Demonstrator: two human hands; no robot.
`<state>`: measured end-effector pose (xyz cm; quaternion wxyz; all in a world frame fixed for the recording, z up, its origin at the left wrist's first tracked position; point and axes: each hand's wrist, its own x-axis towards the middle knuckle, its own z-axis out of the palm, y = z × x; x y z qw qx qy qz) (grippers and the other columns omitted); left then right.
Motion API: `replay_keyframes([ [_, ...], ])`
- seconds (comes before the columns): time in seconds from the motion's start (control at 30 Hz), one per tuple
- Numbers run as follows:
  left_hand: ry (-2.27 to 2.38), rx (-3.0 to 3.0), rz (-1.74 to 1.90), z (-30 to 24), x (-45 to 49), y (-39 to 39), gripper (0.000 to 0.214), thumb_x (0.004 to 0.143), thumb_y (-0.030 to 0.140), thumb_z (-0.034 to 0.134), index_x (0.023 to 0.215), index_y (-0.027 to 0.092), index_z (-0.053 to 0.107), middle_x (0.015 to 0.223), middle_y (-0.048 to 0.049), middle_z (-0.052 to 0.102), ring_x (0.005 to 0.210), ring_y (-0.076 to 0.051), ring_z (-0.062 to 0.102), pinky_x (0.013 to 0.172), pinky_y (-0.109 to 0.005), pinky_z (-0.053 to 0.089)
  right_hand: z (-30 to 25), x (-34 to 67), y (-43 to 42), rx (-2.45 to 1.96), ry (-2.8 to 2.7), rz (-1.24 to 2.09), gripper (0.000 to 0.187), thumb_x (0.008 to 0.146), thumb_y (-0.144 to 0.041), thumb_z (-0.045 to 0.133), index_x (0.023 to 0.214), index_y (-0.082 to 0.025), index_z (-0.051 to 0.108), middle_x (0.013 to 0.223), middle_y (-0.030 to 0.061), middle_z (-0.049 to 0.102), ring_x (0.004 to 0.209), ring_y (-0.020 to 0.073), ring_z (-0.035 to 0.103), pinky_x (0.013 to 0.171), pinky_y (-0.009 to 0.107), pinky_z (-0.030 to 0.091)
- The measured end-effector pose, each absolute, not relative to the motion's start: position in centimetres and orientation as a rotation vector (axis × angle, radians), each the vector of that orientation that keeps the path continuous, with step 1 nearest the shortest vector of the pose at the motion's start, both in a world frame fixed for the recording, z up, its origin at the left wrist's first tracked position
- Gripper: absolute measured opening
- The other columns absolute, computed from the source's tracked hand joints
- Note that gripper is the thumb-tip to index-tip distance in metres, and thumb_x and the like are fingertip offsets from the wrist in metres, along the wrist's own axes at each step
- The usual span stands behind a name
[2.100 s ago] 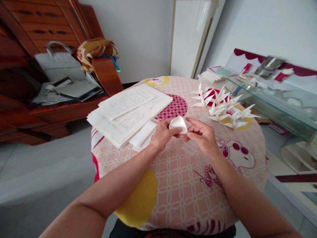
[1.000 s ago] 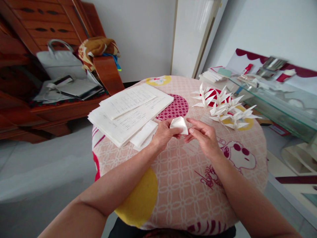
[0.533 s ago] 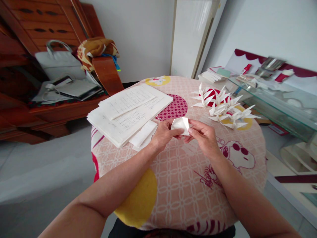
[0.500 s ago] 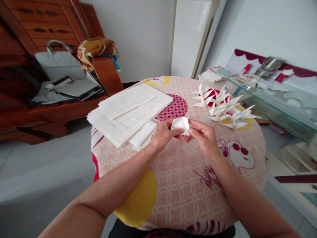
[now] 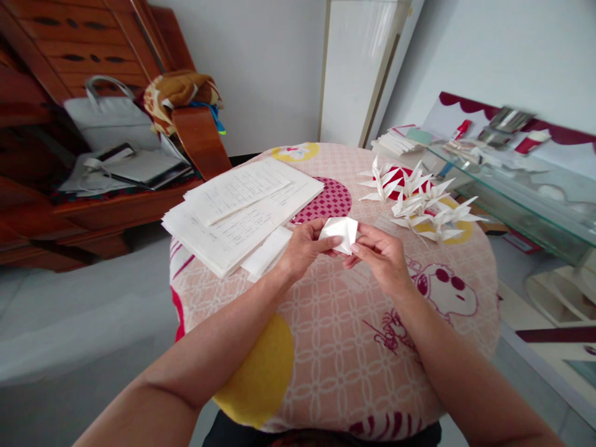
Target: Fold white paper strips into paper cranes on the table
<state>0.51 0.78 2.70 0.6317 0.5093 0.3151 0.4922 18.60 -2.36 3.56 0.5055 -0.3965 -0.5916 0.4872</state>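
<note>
A small folded white paper piece (image 5: 341, 231) is held just above the round table with a pink patterned cloth (image 5: 339, 347). My left hand (image 5: 305, 250) pinches its left side. From the right, my right hand (image 5: 379, 257) grips its lower right edge with fingers curled. Several finished white paper cranes (image 5: 421, 202) lie on the cloth just beyond my right hand. To the left of my left hand rests a stack of printed white sheets (image 5: 242, 208), with smaller cut pieces (image 5: 267, 253) beside it.
A wooden bench (image 5: 93, 205) with a grey bag (image 5: 109, 118), papers and a folded cloth stands at the left. A glass-topped table (image 5: 521, 186) with small items stands at the right. A white panel leans against the far wall.
The paper piece has been opened wider between my hands and now shows a broader creased face. Both hands stay in nearly the same place above the cloth.
</note>
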Motion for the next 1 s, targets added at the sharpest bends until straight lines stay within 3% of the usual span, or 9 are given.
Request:
replay_keyframes([
  [0.37, 0.650, 1.188, 1.186, 3.26, 0.32, 0.65, 0.040, 0.067, 0.034, 0.088, 0.098, 0.013, 0.073, 0.081, -0.0034, 0.073, 0.065, -0.012, 0.066, 0.056, -0.019, 0.053, 3.81, 18.68, -2.71, -0.916, -1.488, 1.171, 0.056, 0.084, -0.042, 0.073, 0.133, -0.015, 0.065, 0.091, 0.0081, 0.079, 0.067, 0.0193, 0.073, 0.064, 0.034, 0.065],
  [1.0, 0.724, 1.197, 1.158, 2.96, 0.10, 0.68, 0.040, 0.075, 0.040, 0.082, 0.103, 0.013, 0.074, 0.086, -0.0061, 0.076, 0.070, -0.014, 0.069, 0.060, -0.021, 0.055, 3.70, 18.67, -2.69, -0.924, -1.466, 1.171, 0.062, 0.079, -0.036, 0.077, 0.136, -0.015, 0.063, 0.084, 0.0054, 0.077, 0.065, 0.0190, 0.073, 0.063, 0.035, 0.064],
])
